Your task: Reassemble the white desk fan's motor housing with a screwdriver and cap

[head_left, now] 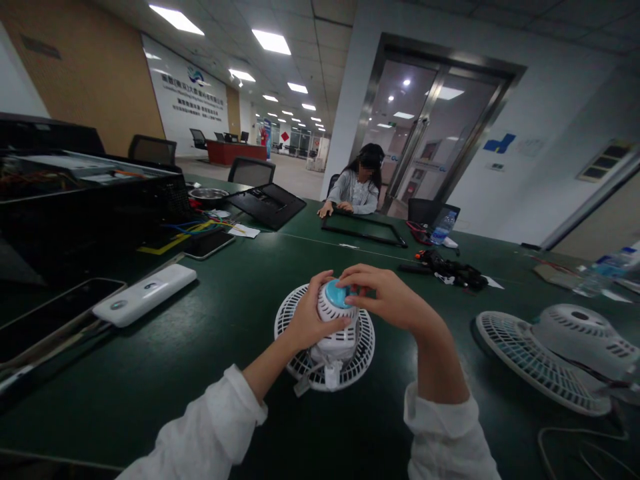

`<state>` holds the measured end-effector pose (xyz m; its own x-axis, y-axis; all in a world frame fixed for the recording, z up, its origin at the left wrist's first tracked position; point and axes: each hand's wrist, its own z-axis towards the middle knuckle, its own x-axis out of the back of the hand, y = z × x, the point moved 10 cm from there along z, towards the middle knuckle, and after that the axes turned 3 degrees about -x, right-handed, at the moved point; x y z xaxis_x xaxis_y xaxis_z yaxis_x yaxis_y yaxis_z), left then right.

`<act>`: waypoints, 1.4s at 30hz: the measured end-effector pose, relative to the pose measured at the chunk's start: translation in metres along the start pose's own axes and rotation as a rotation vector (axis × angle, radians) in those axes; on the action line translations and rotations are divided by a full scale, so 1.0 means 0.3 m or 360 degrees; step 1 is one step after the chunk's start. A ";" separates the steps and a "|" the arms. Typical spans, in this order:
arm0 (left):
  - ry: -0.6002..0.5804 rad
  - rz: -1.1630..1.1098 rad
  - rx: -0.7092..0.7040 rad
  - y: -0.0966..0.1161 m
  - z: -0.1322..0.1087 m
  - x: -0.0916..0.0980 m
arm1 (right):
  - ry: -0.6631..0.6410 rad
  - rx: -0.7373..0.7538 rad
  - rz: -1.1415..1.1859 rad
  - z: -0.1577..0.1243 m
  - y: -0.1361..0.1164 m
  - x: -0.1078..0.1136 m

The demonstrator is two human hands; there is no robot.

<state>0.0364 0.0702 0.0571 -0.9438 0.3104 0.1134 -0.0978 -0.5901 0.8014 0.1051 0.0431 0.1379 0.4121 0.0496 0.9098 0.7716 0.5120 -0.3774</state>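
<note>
Green workbench (150,400) in an open office. White desk fan (324,373) sits on it directly in front of you, grille down; second fan (537,357) lies right of it. Your left hand (317,317) is closed around the vented motor housing (340,327). Your right hand (385,297) rests on the blue cap (337,293), firmness unclear. Housing's long axis points up off the grille, and the cap sits nearer your right hand.

count: there were two white desk fans (543,353), two plastic water bottles (444,227), two smartphones (207,244), one white handheld unit (144,295), one seated co-worker (357,190), one steel bowl (209,195), one red desk (235,152).
</note>
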 end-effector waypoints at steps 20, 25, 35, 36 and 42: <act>0.0023 0.0068 -0.0037 0.011 0.000 0.006 | 0.0374 -0.0238 -0.0473 -0.013 -0.039 0.040; 0.0005 0.0082 -0.0034 0.007 -0.002 0.004 | 0.0104 -0.0025 -0.0415 -0.020 -0.066 -0.010; 0.0006 0.0045 -0.0014 0.011 0.001 0.003 | 0.0264 -0.0439 -0.0740 0.020 -0.047 -0.015; 0.0005 0.0046 -0.0011 0.012 0.002 0.003 | 0.0286 -0.0480 -0.0760 0.021 -0.048 -0.014; -0.0010 0.0054 -0.0022 0.018 0.001 0.000 | 0.0333 -0.0923 -0.0936 0.015 -0.016 -0.022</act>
<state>0.0358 0.0673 0.0617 -0.9446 0.2948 0.1441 -0.0703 -0.6107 0.7888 0.0966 0.0441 0.1344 -0.0964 -0.2754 0.9565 0.9908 -0.1180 0.0659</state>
